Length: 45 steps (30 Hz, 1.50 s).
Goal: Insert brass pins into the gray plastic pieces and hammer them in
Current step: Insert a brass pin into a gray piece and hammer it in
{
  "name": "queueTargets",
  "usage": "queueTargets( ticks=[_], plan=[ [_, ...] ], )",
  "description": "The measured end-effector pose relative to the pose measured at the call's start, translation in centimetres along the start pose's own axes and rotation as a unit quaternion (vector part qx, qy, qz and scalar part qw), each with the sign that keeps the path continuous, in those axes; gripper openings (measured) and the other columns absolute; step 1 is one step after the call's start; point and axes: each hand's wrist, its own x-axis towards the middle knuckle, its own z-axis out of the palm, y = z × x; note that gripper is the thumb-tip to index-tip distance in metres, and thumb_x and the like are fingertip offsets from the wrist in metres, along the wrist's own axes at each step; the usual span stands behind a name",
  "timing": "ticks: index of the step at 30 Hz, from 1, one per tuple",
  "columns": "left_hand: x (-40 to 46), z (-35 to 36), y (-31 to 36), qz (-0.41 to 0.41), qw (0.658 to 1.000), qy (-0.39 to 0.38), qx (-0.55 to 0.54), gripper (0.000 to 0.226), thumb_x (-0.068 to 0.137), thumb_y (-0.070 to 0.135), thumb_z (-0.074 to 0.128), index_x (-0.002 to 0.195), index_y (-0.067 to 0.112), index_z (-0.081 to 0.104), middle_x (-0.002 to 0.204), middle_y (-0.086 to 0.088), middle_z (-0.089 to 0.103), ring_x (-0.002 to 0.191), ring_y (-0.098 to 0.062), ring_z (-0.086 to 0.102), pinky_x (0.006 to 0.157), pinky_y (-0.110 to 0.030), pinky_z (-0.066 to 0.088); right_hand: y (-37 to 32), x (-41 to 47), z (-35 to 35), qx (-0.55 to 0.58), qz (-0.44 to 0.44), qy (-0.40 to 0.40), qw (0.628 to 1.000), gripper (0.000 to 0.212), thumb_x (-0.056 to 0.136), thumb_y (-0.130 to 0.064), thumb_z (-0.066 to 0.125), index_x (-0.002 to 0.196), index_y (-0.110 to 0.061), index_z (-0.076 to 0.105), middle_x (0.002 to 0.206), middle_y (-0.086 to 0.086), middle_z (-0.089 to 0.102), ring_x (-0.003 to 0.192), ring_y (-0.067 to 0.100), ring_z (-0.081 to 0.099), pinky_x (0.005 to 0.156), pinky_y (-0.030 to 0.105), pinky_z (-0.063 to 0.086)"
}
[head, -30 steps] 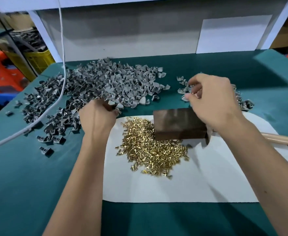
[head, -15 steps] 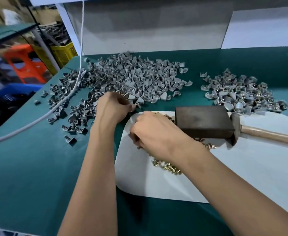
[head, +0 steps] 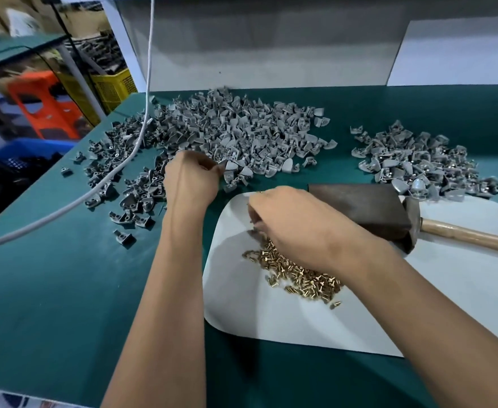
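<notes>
The green table (head: 50, 290) is carrying a white sheet (head: 271, 325) toward its near right edge and a big heap of gray plastic pieces (head: 236, 134) toward its far edge, with a smaller heap (head: 418, 160) lying near the far right. A hammer (head: 365, 210) is lying on the sheet's far side. Brass pins (head: 300, 275) are lying piled on the sheet. The right hand (head: 297, 225) is reaching into the pins, fingers curled; I cannot tell whether they are holding one. The left hand (head: 190, 179) is curling at the big heap's near edge, its grasp hidden.
</notes>
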Motion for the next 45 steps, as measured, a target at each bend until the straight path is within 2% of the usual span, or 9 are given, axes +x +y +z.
queueTargets(
  ticks=[4, 8, 12, 16, 19, 25, 31, 36, 45],
  plan=[
    [-0.4, 0.3, 0.5, 0.028, 0.997, 0.038, -0.069, 0.008, 0.088, 0.023, 0.079, 0.083, 0.018, 0.075, 0.074, -0.001, 0.075, 0.073, -0.020, 0.075, 0.074, -0.040, 0.063, 1.7, -0.8, -1.2, 0.107, 0.029, 0.045, 0.993, 0.012, 0.101, -0.024, 0.059, 0.108, -0.030, 0.067, 0.105, -0.009, 0.065, 0.095, 0.009, 0.062, 0.090, 0.032, 0.054],
    [-1.4, 1.6, 2.0, 0.041, 0.975, 0.012, -0.218, 0.021, 0.076, 0.023, 0.090, 0.089, 0.015, 0.076, 0.083, -0.004, 0.075, 0.079, -0.022, 0.073, 0.075, -0.036, 0.062, 4.4, -2.9, -2.4, 0.162, 0.052, 0.126, 0.977, 0.011, 0.090, -0.030, 0.073, 0.091, -0.040, 0.070, 0.090, -0.027, 0.061, 0.089, -0.013, 0.058, 0.081, 0.007, 0.043],
    [-3.6, 4.2, 4.2, 0.056, 0.925, -0.099, -0.362, 0.023, 0.076, 0.015, 0.089, 0.095, 0.009, 0.079, 0.092, -0.008, 0.079, 0.094, -0.028, 0.075, 0.088, -0.037, 0.060, 7.8, -5.0, -2.7, 0.191, 0.068, 0.277, 0.939, 0.007, 0.080, -0.027, 0.085, 0.082, -0.027, 0.078, 0.082, -0.019, 0.070, 0.081, 0.004, 0.066, 0.076, 0.019, 0.050],
    [-6.3, 6.7, 5.8, 0.125, 0.884, -0.175, -0.415, 0.016, 0.085, 0.006, 0.081, 0.100, 0.003, 0.077, 0.094, -0.015, 0.078, 0.088, -0.031, 0.076, 0.083, -0.037, 0.062, 10.2, -6.1, -1.7, 0.262, 0.132, 0.377, 0.879, 0.009, 0.079, -0.022, 0.087, 0.083, -0.027, 0.080, 0.077, -0.015, 0.074, 0.072, 0.009, 0.069, 0.068, 0.021, 0.054],
    [-7.2, 7.3, 6.0, 0.158, 0.885, -0.183, -0.397, 0.026, 0.082, 0.003, 0.082, 0.107, 0.003, 0.076, 0.101, -0.012, 0.077, 0.089, -0.032, 0.076, 0.085, -0.042, 0.062, 11.1, -6.0, -0.5, 0.306, 0.164, 0.390, 0.853, 0.010, 0.081, -0.019, 0.085, 0.089, -0.025, 0.082, 0.080, -0.015, 0.076, 0.075, 0.005, 0.072, 0.074, 0.023, 0.058],
    [-7.9, 8.1, 6.2, 0.192, 0.906, -0.195, -0.324, 0.038, 0.081, 0.000, 0.081, 0.118, 0.010, 0.076, 0.103, -0.005, 0.078, 0.083, -0.017, 0.070, 0.087, -0.035, 0.060, 11.3, -6.5, 0.3, 0.300, 0.165, 0.367, 0.865, 0.019, 0.088, -0.010, 0.076, 0.099, -0.023, 0.082, 0.090, -0.016, 0.077, 0.089, 0.001, 0.073, 0.087, 0.029, 0.060],
    [-8.4, 8.4, 6.4, 0.249, 0.914, -0.183, -0.262, 0.045, 0.080, 0.001, 0.084, 0.121, 0.014, 0.074, 0.107, -0.001, 0.078, 0.091, -0.017, 0.074, 0.088, -0.036, 0.062, 10.4, -6.6, 0.3, 0.309, 0.132, 0.374, 0.864, 0.024, 0.083, -0.007, 0.078, 0.102, -0.023, 0.074, 0.084, -0.013, 0.075, 0.087, 0.007, 0.073, 0.087, 0.033, 0.058],
    [-8.8, 8.3, 6.5, 0.323, 0.916, -0.149, -0.188, 0.046, 0.074, 0.005, 0.089, 0.114, 0.012, 0.069, 0.101, 0.005, 0.075, 0.085, -0.010, 0.070, 0.080, -0.029, 0.060, 10.1, -6.5, 0.5, 0.271, 0.121, 0.365, 0.883, 0.029, 0.080, 0.001, 0.077, 0.097, -0.018, 0.063, 0.079, -0.010, 0.072, 0.078, 0.009, 0.070, 0.071, 0.015, 0.052],
    [-9.1, 7.7, 6.8, 0.369, 0.911, -0.122, -0.139, 0.036, 0.073, 0.008, 0.090, 0.106, 0.008, 0.076, 0.090, 0.000, 0.074, 0.077, -0.015, 0.068, 0.074, -0.033, 0.058, 10.1, -6.6, 0.4, 0.266, 0.094, 0.333, 0.900, 0.033, 0.080, 0.008, 0.073, 0.095, -0.018, 0.059, 0.077, -0.006, 0.068, 0.076, 0.014, 0.067, 0.068, 0.028, 0.054]
  ],
)
